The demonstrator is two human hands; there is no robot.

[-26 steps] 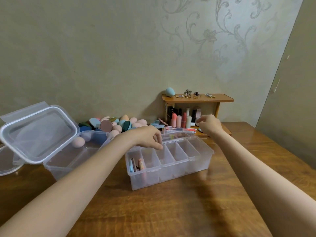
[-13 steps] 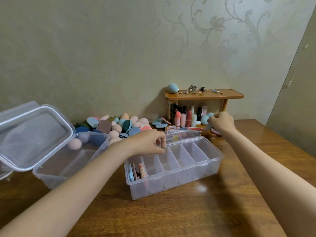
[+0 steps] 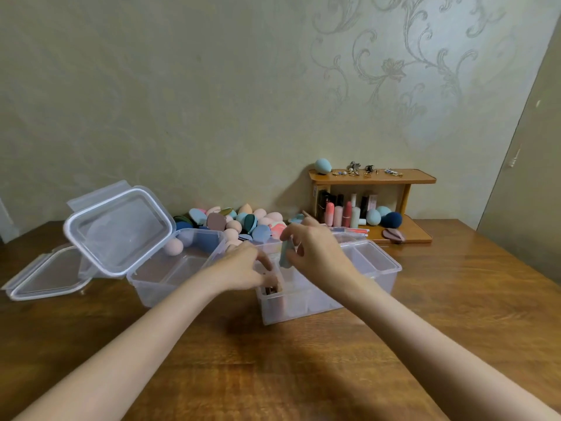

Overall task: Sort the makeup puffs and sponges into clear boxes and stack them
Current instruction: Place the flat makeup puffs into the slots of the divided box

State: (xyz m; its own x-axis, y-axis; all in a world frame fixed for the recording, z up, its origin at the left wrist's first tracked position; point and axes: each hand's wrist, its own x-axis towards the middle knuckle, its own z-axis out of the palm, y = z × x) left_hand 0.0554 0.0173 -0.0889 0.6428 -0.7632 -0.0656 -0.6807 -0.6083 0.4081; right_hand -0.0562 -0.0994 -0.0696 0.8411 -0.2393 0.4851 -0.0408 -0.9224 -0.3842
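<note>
A clear divided box (image 3: 383,270) stands mid-table with several flat puffs upright in its left compartment. My right hand (image 3: 318,253) pinches a flat light-blue puff (image 3: 285,254) on edge above the box's left part. My left hand (image 3: 247,268) rests at the left compartment, its fingers curled on the puffs there. A pile of pink, blue and green sponges (image 3: 239,221) lies behind, by the wall. A second clear box (image 3: 170,276) with its lid (image 3: 118,229) propped up holds a pink sponge (image 3: 173,247) and blue ones.
A loose clear lid (image 3: 45,276) lies at the far left. A small wooden shelf (image 3: 372,177) at the back right carries lipsticks, jewellery and a few blue sponges (image 3: 382,217). A brown puff (image 3: 394,234) lies on its base. The wooden table (image 3: 303,375) spreads in front.
My right hand came back from the wooden shelf to the divided box, now holding a light-blue puff. My left hand slid to the box's left compartment. The camera tilted slightly.
</note>
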